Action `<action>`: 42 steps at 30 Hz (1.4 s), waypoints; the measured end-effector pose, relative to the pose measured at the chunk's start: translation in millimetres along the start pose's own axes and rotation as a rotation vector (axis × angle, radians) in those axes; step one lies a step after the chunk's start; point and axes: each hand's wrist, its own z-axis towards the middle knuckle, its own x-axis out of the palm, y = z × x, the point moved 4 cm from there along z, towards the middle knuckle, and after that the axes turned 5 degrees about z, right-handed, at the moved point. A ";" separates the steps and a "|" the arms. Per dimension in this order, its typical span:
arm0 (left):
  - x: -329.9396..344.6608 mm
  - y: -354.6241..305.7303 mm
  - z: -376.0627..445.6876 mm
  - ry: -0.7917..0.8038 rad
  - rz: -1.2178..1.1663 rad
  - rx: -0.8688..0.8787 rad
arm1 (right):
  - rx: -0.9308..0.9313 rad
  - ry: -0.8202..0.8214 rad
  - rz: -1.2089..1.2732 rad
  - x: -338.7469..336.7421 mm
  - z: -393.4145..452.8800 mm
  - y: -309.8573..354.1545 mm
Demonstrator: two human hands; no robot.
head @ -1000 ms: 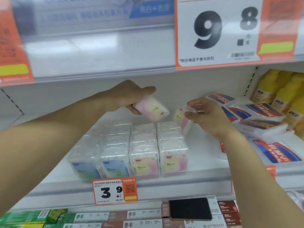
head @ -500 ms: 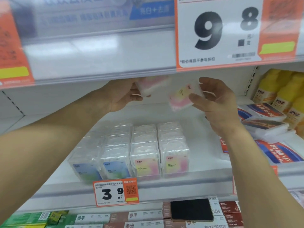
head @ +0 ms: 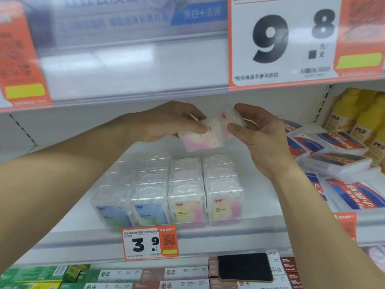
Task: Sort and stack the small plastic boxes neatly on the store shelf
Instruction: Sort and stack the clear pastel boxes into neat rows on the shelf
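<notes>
Left hand (head: 166,122) and right hand (head: 260,134) each pinch a small clear pink-labelled plastic box (head: 200,138) above the white shelf (head: 260,205); slick sides pressed together could slip.

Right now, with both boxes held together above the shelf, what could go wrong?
1. The left hand and right hand pinch two pink boxes by fingertips only; one could slip and fall.
2. It might knock over the clear boxes in rows underneath.
</notes>
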 end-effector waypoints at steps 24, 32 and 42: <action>11.9 23.4 -2.2 0.124 0.328 -0.139 | 0.266 0.156 -0.303 1.3 -1.3 -34.4; 2.2 30.9 -0.4 0.115 0.479 -0.178 | 0.325 0.154 -0.338 -1.6 0.2 -37.6; 10.9 25.2 -0.1 0.133 0.432 -0.050 | 0.365 0.119 -0.324 -3.5 2.3 -41.1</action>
